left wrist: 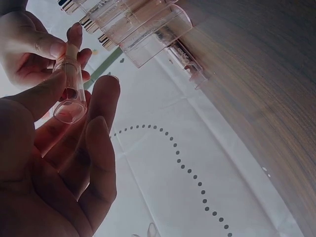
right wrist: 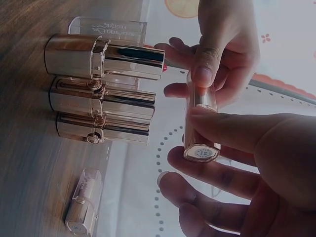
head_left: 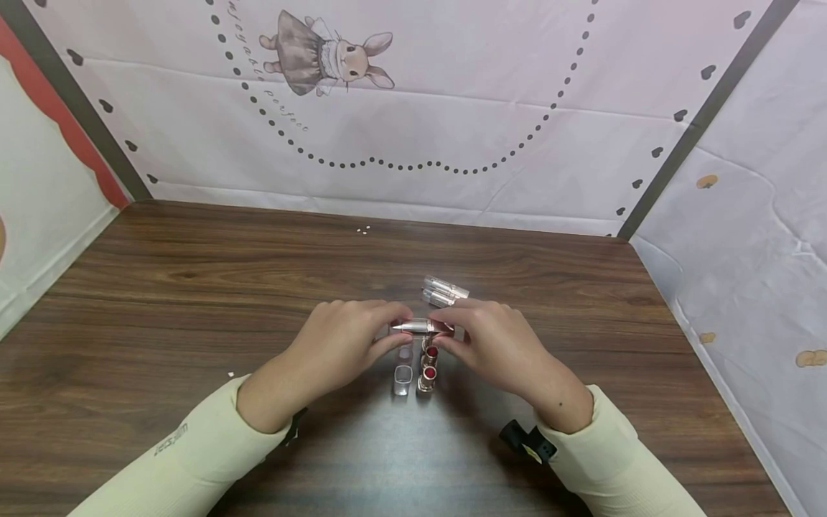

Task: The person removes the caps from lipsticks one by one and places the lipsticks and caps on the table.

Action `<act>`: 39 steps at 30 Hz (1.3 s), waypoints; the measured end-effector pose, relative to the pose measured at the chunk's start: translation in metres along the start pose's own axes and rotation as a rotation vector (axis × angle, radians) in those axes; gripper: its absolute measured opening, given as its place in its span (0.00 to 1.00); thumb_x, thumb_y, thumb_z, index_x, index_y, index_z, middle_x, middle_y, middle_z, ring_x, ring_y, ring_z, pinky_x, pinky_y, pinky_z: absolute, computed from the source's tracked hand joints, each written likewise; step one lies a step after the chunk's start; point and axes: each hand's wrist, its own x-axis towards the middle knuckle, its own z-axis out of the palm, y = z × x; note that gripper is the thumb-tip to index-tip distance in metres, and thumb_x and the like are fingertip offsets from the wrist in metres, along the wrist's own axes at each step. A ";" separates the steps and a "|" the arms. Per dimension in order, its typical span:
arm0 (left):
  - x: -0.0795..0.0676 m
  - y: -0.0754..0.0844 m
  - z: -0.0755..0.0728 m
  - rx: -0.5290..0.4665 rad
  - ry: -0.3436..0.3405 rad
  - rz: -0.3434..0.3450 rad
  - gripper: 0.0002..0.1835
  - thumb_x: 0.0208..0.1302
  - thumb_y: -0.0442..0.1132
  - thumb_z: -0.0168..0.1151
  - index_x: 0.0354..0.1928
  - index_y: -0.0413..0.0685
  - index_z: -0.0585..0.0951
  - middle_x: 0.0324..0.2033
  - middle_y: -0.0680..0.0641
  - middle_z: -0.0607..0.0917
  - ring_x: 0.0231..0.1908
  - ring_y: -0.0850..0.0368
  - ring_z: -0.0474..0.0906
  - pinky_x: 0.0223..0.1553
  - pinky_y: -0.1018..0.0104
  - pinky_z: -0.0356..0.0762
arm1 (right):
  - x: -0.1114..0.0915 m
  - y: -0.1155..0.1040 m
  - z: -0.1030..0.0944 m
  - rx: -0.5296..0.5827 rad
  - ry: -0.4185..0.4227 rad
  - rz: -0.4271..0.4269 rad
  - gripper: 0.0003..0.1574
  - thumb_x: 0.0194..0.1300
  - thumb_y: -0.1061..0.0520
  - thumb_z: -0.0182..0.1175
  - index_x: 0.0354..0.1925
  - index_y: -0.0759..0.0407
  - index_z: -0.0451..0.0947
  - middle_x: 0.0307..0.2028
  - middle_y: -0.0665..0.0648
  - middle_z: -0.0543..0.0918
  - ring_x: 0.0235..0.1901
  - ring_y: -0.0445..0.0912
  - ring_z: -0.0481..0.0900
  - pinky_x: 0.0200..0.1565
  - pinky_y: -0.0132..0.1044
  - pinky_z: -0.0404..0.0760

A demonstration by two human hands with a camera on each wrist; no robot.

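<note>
Head view: at centre, a lipstick ran left to right, pinched at one end by the left hand, at the other by the right hand, neither nearer. Below stood open lipsticks and a clear cap, seemingly empty.

Left wrist view: upper left, the left hand pinched the lipstick's transparent cover, the tube partly inside.

Right wrist view: right of centre, the right hand pinched the base.

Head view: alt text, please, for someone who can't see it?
A left hand and a right hand hold one lipstick between them over a wooden table. Nearer stand open lipsticks and clear caps; behind lie more lipsticks.
</note>
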 end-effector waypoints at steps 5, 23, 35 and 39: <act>0.000 -0.001 -0.001 -0.005 -0.020 -0.023 0.14 0.63 0.55 0.67 0.46 0.59 0.85 0.31 0.58 0.89 0.20 0.64 0.75 0.18 0.64 0.67 | 0.000 -0.001 -0.001 -0.026 -0.010 0.021 0.18 0.63 0.49 0.70 0.51 0.49 0.85 0.35 0.46 0.87 0.21 0.34 0.70 0.25 0.33 0.71; 0.000 -0.002 -0.001 -0.001 -0.015 -0.066 0.14 0.64 0.53 0.68 0.47 0.57 0.85 0.27 0.57 0.87 0.18 0.65 0.69 0.18 0.65 0.66 | 0.002 0.000 -0.002 -0.045 -0.014 0.064 0.10 0.63 0.50 0.70 0.43 0.49 0.84 0.30 0.43 0.82 0.23 0.36 0.72 0.25 0.34 0.70; 0.000 -0.002 -0.002 0.005 -0.008 -0.073 0.13 0.65 0.52 0.67 0.46 0.58 0.84 0.31 0.58 0.89 0.18 0.65 0.75 0.17 0.68 0.64 | 0.003 0.005 0.000 -0.024 -0.026 0.106 0.12 0.63 0.52 0.70 0.45 0.50 0.84 0.29 0.45 0.83 0.22 0.34 0.73 0.24 0.33 0.71; 0.000 -0.002 0.000 0.005 -0.001 -0.076 0.12 0.65 0.52 0.67 0.46 0.58 0.84 0.33 0.58 0.89 0.21 0.62 0.79 0.17 0.67 0.66 | 0.003 0.006 -0.001 -0.012 -0.035 0.124 0.13 0.63 0.52 0.69 0.47 0.50 0.84 0.29 0.46 0.83 0.22 0.34 0.75 0.24 0.32 0.73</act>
